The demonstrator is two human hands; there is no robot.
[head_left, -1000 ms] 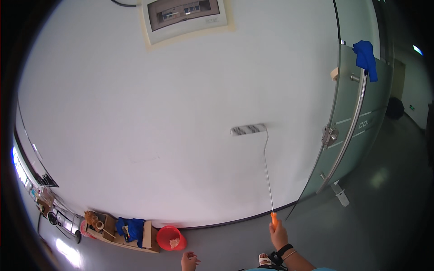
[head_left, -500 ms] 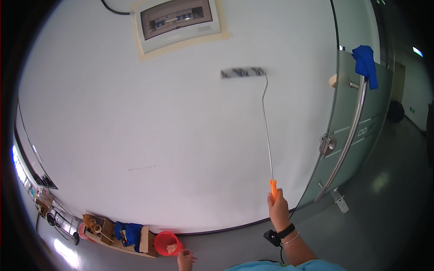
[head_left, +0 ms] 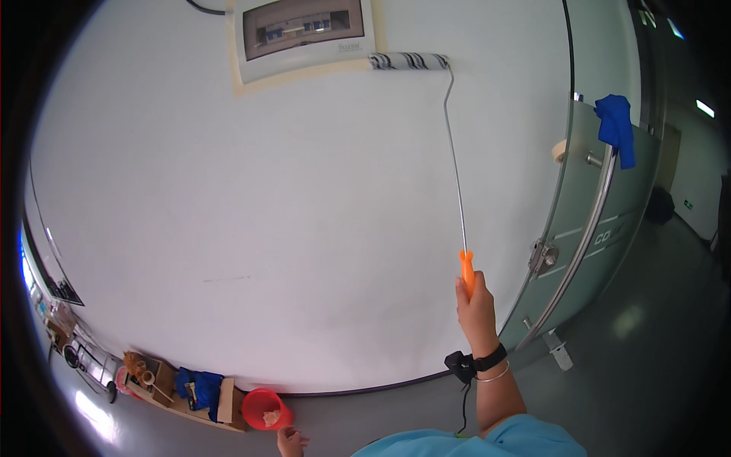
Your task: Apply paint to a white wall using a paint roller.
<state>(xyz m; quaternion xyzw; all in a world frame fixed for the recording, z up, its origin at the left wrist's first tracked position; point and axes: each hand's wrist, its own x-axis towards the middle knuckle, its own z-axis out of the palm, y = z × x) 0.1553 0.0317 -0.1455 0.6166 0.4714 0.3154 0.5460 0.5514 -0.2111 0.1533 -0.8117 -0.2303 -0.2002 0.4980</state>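
Note:
My right hand [head_left: 477,308] is closed around the orange handle of a paint roller [head_left: 409,61]. A long thin metal rod runs up from the handle to the roller's black-and-white patterned sleeve. That sleeve lies level against the white wall [head_left: 327,198], just right of a breaker box [head_left: 304,34] and close to its lower corner. Beige masking tape [head_left: 304,74] edges the box. Low down, my left hand [head_left: 291,440] hangs beside a red bucket [head_left: 266,410], fingers loosely apart and holding nothing that shows.
A glass door [head_left: 579,228] with a long metal handle stands at right, a blue cloth [head_left: 615,126] draped on it. A tape roll [head_left: 559,151] is at the glass edge. At lower left, a wooden box [head_left: 226,402] holds blue fabric [head_left: 199,390]. A thin mark [head_left: 227,279] crosses the wall.
My right hand has gone up, taking the roller higher on the wall, from below the breaker box to beside its lower right corner. My left hand still hangs by the bucket.

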